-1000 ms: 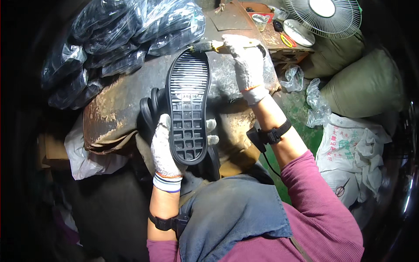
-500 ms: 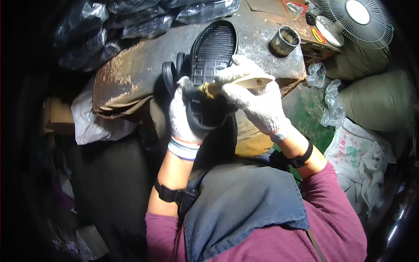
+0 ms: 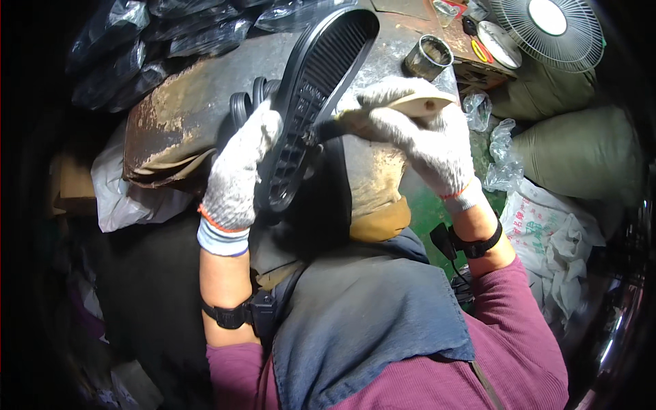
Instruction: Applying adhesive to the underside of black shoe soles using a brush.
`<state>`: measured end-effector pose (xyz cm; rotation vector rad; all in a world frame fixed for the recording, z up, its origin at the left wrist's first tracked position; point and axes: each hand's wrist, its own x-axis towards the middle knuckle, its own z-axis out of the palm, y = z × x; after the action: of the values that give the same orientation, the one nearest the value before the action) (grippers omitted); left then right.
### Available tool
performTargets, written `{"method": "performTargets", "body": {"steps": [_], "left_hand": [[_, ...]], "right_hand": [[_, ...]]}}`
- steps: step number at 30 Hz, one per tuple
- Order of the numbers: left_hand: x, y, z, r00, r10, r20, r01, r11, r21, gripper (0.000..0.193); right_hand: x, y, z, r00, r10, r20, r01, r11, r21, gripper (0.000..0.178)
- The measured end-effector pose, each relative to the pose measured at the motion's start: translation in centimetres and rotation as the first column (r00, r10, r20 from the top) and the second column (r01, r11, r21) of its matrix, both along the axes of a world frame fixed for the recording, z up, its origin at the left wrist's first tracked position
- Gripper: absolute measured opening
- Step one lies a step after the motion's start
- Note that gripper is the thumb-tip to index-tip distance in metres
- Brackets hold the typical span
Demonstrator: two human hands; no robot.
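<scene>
My left hand (image 3: 238,167), in a white knit glove, grips a black shoe sole (image 3: 301,113) by its left edge. The sole is tilted, its toe end up and to the right, with its ribbed, hollow side facing me. In my gloved right hand (image 3: 430,137) is a brush (image 3: 415,106) with a pale wooden handle. Its dark bristles touch the sole's inside near the middle. More black soles (image 3: 249,102) lie on the worn table just behind my left hand, partly hidden by it.
A stained metal can (image 3: 429,58) stands on the worn table (image 3: 164,130). Black soles in clear plastic (image 3: 212,31) are piled at the back left. At the far right are a fan (image 3: 547,27), yellow-handled scissors (image 3: 482,50) and olive sacks (image 3: 570,147).
The sole has come up closer and tilted toward the right. My left hand has shifted left along its edge, and my right hand has moved slightly right with the brush.
</scene>
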<state>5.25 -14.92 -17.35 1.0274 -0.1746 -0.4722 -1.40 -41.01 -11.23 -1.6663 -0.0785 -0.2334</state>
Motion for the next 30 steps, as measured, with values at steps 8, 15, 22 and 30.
{"method": "performTargets", "body": {"steps": [8,15,22,30], "left_hand": [[-1.1,-1.5,2.2,0.961,-0.26,-0.09,0.247,0.96,-0.132,0.066],[-2.0,-0.8,0.5,0.945,-0.271,-0.185,0.212,0.935,-0.284,0.064],[-2.0,-1.0,1.2,0.853,-0.344,-0.392,0.154,0.884,-0.441,0.07],[-1.6,-0.6,0.0,0.836,-0.433,-0.337,0.153,0.773,-0.616,0.078]], "right_hand": [[4.8,-5.8,-0.6,0.862,-0.243,0.445,0.469,0.718,-0.515,0.016],[5.8,-4.5,0.0,0.742,0.111,0.661,0.532,0.503,-0.682,0.014],[9.6,-3.7,2.5,0.639,0.259,0.724,0.618,0.388,-0.684,0.016],[9.7,-3.3,-0.9,0.576,-0.011,0.817,0.693,0.536,-0.482,0.01]]}}
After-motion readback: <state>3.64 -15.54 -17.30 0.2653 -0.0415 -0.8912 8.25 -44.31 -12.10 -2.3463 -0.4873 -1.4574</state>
